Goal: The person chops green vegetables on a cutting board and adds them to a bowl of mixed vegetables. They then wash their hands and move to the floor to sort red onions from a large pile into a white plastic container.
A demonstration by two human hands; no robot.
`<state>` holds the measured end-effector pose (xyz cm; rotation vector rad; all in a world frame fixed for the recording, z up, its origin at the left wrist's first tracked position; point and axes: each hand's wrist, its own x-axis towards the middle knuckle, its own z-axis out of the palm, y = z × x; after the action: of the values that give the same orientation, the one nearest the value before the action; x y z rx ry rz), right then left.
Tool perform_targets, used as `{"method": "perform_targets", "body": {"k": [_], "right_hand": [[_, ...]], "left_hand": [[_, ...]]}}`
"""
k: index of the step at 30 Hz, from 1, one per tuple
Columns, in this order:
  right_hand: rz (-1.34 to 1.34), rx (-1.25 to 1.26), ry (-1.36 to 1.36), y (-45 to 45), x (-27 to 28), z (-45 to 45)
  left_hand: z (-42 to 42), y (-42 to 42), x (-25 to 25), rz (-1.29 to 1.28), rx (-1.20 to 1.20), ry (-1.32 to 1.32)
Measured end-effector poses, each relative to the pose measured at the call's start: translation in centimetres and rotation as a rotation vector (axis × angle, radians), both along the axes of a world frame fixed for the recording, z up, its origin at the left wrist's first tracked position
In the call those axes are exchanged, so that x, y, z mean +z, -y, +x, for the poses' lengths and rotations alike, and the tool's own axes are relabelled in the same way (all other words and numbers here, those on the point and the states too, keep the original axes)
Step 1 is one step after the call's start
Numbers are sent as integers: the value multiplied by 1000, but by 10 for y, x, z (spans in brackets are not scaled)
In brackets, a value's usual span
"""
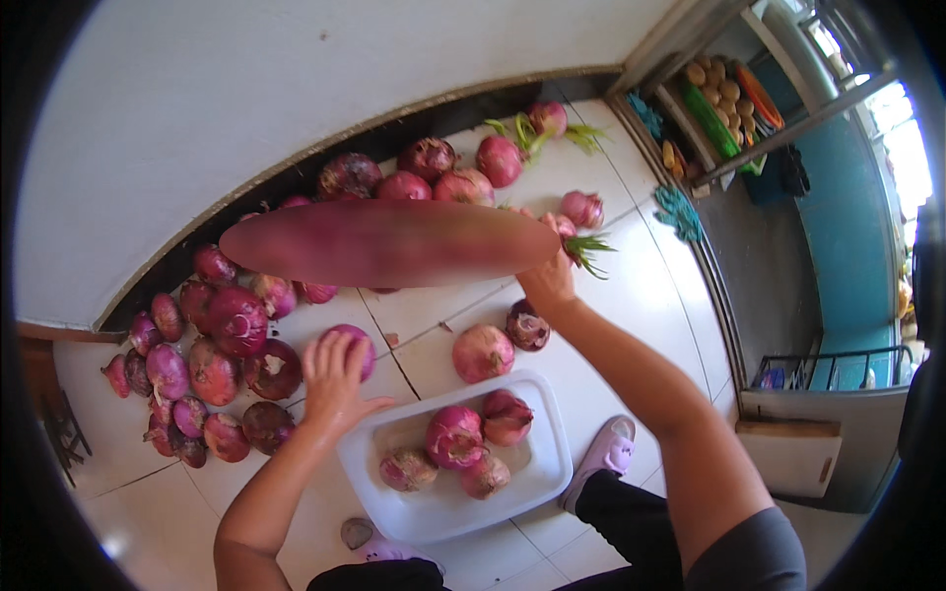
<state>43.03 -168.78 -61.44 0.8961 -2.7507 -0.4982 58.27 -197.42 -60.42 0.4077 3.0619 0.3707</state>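
Observation:
My left hand (332,384) reaches over a smooth red onion (362,354) on the floor. Its fingers lie across the onion while the thumb stands well apart. My right hand (550,287) is at a red onion with green sprouts (589,251); a blurred oval patch covers part of its fingers, so its grip cannot be made out. Between my feet sits a white plastic tub (553,436) holding several red onions (454,437). Just beyond its rim are a large pale-red onion (482,354) and a darker onion with peeling skin (529,329).
Several red onions (236,321) spread across the tiled floor (643,318) at the left. More onions (427,159) line the black wall base. Teal gloves (678,212) lie by the metal rail at right. A shelf holds a green crate (706,122) of round brown produce.

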Motion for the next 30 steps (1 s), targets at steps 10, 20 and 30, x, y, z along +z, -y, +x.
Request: {"method": "perform_targets", "body": {"k": [10,20,30], "right_hand": [[105,462,492,-44,13,60],[-181,128,448,-99,2,-2],[-980,-183,470,-120,-42,48]], "left_hand": [[-1,20,-14,-113,305,407],[-23,-57,-20,1006,733,786],[-39,-100,-18,1119,921,627]]}}
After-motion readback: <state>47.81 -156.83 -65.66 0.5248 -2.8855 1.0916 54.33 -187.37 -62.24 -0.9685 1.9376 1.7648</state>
